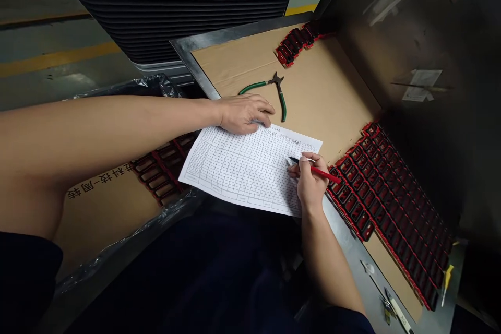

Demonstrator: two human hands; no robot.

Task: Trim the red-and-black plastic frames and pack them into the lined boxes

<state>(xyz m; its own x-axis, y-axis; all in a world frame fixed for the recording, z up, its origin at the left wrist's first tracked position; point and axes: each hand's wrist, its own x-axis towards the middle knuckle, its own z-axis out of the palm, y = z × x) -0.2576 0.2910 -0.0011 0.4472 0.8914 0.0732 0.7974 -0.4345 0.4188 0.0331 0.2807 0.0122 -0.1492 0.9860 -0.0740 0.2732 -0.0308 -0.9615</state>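
Note:
A white sheet printed with a grid point(242, 167) lies over the near edge of the cardboard-covered table, its lower part jutting past the edge. My left hand point(247, 113) rests flat on the sheet's upper left edge, fingers spread a little. In my right hand point(312, 177) is a red pen point(325, 173), its dark tip over the right part of the grid. Green-handled cutters point(282, 105) lie with handles apart on the cardboard, just beyond my left hand.
Rows of black and red parts point(379, 182) cover the table's right side; a smaller group point(293, 46) sits at the far edge. Tools point(397, 309) lie bottom right. A plastic-lined box point(113, 219) with more parts stands at left. A dark panel rises at right.

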